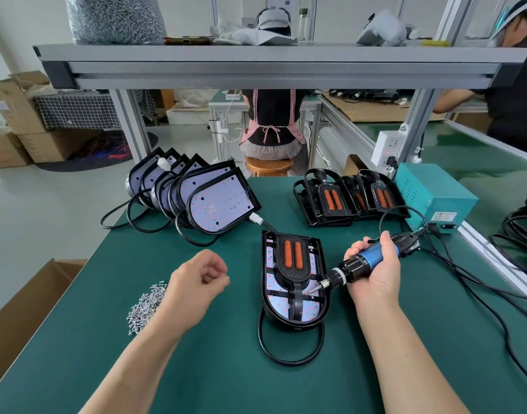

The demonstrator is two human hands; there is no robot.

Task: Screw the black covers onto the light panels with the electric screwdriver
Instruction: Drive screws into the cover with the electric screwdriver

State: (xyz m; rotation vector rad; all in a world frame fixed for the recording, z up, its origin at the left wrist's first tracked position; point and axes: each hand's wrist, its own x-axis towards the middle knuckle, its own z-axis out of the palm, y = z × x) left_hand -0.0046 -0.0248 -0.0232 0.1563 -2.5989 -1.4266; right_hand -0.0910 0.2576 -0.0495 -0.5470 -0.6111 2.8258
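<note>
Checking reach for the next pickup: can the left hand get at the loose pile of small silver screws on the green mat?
Probably yes. The pile of small silver screws lies uncovered on the green mat close beside the left hand; nothing stands between them. The right hand grips the blue electric screwdriver.

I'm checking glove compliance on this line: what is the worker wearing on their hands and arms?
Nothing visible. The left hand and right hand are ungloved; the left forearm and right forearm are bare to the frame's edge, with no sleeves, watch, bracelet or wrist strap. No ring shows.
</note>
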